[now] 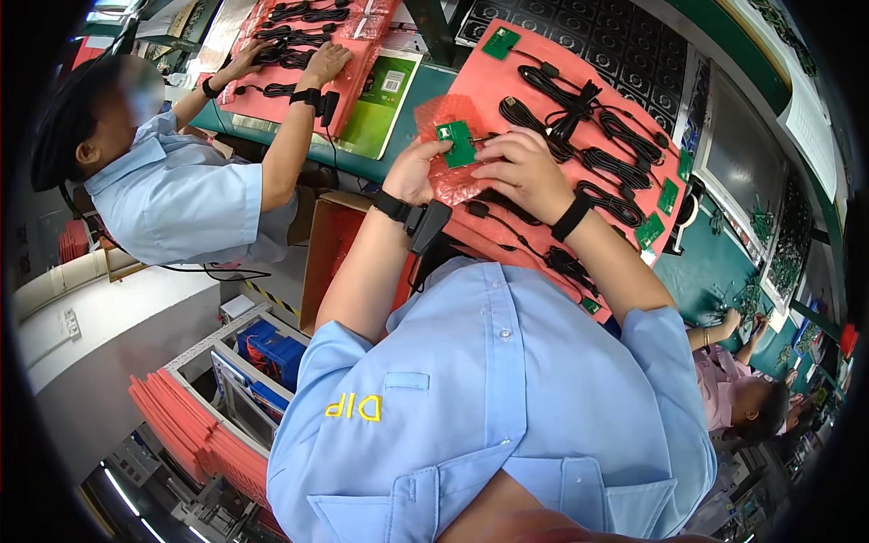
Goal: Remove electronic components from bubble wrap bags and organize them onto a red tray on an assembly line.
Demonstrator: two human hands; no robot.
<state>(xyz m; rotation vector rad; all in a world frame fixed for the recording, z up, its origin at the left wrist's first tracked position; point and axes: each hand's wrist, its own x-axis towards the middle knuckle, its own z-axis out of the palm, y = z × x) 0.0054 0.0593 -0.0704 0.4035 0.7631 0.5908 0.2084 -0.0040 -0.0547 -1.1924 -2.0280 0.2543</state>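
My left hand (412,172) grips a green circuit board (457,145) by its left side, the thumb on its face. A pink bubble-wrap bag (445,187) lies behind and under the board, against the same hand. My right hand (529,176) is closed at the board's right edge, where a short stretch of black cable (483,138) runs in under the fingers. The fingertips partly hide what they pinch. Beyond the hands, coiled black cables (572,109) with small green boards (668,195) at their ends lie on a pink foam sheet (480,80).
At the left, a co-worker (181,190) handles coiled cables on another pink sheet. A cardboard box (319,249) stands below the bench edge near my left forearm. A black compartment tray (579,45) lies beyond the foam; a tape roll (691,206) sits to its right.
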